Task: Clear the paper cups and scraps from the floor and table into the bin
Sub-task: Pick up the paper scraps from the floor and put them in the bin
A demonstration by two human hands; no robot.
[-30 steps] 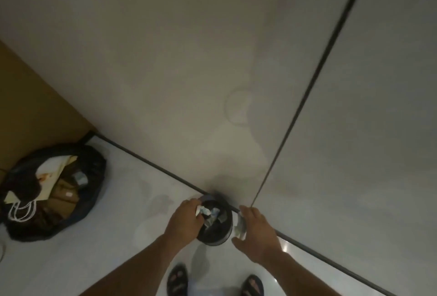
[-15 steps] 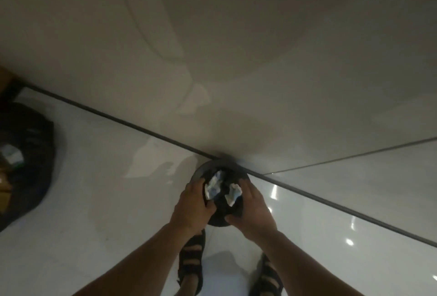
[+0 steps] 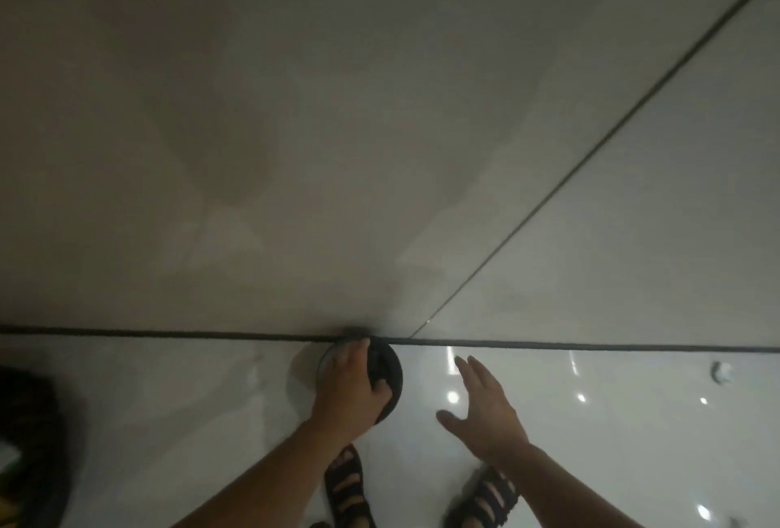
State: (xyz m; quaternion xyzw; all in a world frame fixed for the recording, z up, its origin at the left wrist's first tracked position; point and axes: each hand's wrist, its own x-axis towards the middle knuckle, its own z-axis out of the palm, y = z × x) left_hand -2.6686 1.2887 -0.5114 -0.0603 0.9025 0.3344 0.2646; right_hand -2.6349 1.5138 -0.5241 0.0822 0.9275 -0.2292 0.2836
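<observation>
Left hand (image 3: 350, 394) curled over the rim of the black bin (image 3: 389, 364), lower centre, at the wall's foot. Right hand (image 3: 485, 405) just beside it, fingers spread, holding nothing. White scrap (image 3: 720, 371) on the floor, far right.

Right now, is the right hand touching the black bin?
Apart. The head view shows bare floor between the right hand and the black bin; only the left hand grips it.

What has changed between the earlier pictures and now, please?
The right hand let go of the small round black bin and moved away to the right, fingers now spread above the glossy white floor. The white paper scraps seen in the bin no longer show. The left hand still grips the bin's rim, by the wall.
</observation>
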